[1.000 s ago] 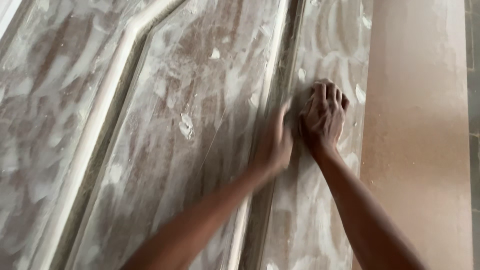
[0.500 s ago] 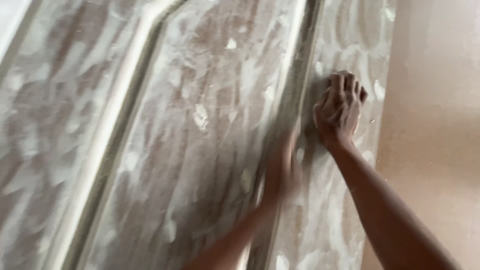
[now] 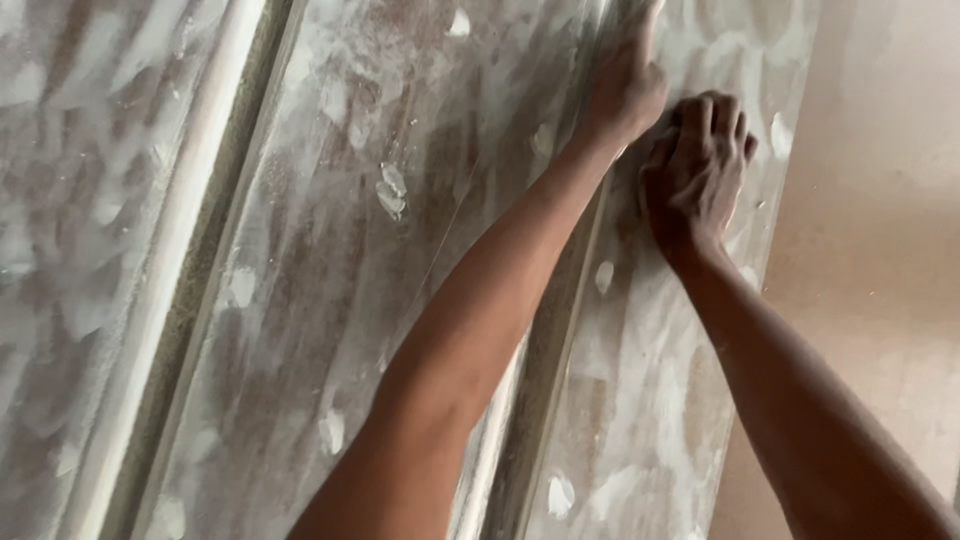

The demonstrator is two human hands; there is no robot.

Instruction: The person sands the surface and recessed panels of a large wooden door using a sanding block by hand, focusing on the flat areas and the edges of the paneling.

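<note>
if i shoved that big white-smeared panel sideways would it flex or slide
The panel would probably stay stiff: it is broad, with raised moulded ridges, and shows no sag under the left hand and right hand resting on it. It looks heavy, so likely hard to shift. The dusty white coating may make its surface a bit slippery.

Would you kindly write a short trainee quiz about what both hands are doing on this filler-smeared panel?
1. True or false: the left hand rests along the groove.
2. Which hand is curled with its fingers bent against the panel?
3. What lies right of the panel: A) plain brown board, B) a metal tray?

Key: 1 true; 2 the right hand; 3 A.
</note>
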